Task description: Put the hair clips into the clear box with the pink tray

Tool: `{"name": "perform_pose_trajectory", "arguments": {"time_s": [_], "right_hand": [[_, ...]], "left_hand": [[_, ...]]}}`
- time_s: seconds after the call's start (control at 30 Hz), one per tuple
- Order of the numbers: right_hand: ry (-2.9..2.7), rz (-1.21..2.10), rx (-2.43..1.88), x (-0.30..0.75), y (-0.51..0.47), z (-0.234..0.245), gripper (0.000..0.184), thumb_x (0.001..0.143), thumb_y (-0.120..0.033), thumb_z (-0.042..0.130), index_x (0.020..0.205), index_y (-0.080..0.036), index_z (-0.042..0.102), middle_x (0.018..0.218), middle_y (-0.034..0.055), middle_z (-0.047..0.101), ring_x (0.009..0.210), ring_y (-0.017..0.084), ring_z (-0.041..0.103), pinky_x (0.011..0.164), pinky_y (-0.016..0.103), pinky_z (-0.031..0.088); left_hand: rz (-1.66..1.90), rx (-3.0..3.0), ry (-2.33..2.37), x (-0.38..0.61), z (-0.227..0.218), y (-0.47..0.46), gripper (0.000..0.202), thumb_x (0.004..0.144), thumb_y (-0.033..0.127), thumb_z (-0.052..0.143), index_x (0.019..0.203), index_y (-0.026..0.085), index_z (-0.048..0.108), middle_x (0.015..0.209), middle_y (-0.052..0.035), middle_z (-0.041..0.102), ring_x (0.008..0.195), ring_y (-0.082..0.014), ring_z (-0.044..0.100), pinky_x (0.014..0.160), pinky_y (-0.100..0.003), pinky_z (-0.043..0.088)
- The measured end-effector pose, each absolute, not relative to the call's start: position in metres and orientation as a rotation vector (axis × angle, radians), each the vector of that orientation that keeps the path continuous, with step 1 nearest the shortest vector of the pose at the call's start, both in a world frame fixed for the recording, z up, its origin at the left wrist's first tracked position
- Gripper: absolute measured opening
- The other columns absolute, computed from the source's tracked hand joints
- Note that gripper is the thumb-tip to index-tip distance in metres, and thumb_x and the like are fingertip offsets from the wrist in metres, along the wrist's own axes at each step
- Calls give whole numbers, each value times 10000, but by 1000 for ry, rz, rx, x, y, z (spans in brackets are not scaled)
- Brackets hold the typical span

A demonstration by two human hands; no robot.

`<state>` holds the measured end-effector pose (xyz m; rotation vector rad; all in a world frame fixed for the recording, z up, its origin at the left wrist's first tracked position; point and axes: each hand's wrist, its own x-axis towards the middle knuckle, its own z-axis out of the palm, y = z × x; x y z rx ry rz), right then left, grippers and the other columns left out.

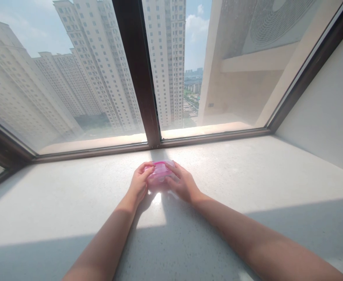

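A small see-through pink plastic box rests on the pale speckled windowsill, close to the window frame. My left hand grips its left side, with the thumb over the front upper edge. On the right side my right hand has its fingers on the top and front of the box. The box looks closed, and pink light falls through it onto the sill below. What is inside, if anything, I cannot make out.
Behind the box a dark brown window post rises between two glass panes. The frame's lower rail runs along the back of the sill. A white wall bounds the right side. Tall buildings stand outside.
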<state>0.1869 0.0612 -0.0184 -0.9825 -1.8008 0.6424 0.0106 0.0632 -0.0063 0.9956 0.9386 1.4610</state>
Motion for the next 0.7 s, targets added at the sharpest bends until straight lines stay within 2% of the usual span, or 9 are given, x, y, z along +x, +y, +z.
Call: {"name": "perform_pose_trajectory", "arguments": {"time_s": [0.1,0.2,0.3,0.4,0.5,0.57,0.7], "right_hand": [[-1787,601,-1040,188,59,-18,362,833,-321,567,1169,-200,627,1326,135,502,1240,301,451,1027,487,356],[-1757,537,-1033,189,56,-15,244,865,-345,526,1000,-186,653,1239,138,524,1190,280,477,995,479,383],[-1772,456,-1006,192,55,-11,224,857,-372,544,903,-182,654,1244,136,489,1186,284,464,990,476,385],[-1834,379,-935,195,56,-10,302,836,-392,581,1058,-196,645,1359,134,407,1262,297,393,1023,484,356],[-1962,332,-868,196,59,-11,496,820,-428,604,1279,-247,544,1468,111,308,1319,317,325,1052,521,306],[-2051,381,-838,196,61,-12,557,807,-443,621,1325,-271,510,1470,107,321,1305,327,347,1046,528,312],[-2108,526,-823,198,67,-14,574,760,-410,688,1303,-293,540,1409,100,416,1251,315,414,1032,505,342]], "left_hand": [[1418,1011,928,13,-5,54,137,716,250,697,811,181,625,895,-7,627,707,-129,607,627,-235,491],[1375,1033,925,17,-2,46,144,715,259,700,808,176,628,1019,-28,617,744,-145,626,636,-247,501],[1324,1038,935,19,1,42,153,707,275,707,798,174,636,1002,-39,637,726,-154,637,650,-267,506],[1279,1048,928,20,2,41,164,713,295,704,806,178,636,901,-40,667,703,-163,641,658,-283,508],[1251,1069,915,20,2,41,173,734,302,691,838,174,636,836,-46,674,711,-169,640,655,-277,505],[1231,1077,915,19,2,41,179,745,304,681,859,172,643,808,-47,671,698,-169,637,640,-270,501],[1224,1069,932,18,1,43,193,728,305,694,866,174,664,798,-48,673,671,-167,632,613,-261,494]]}}
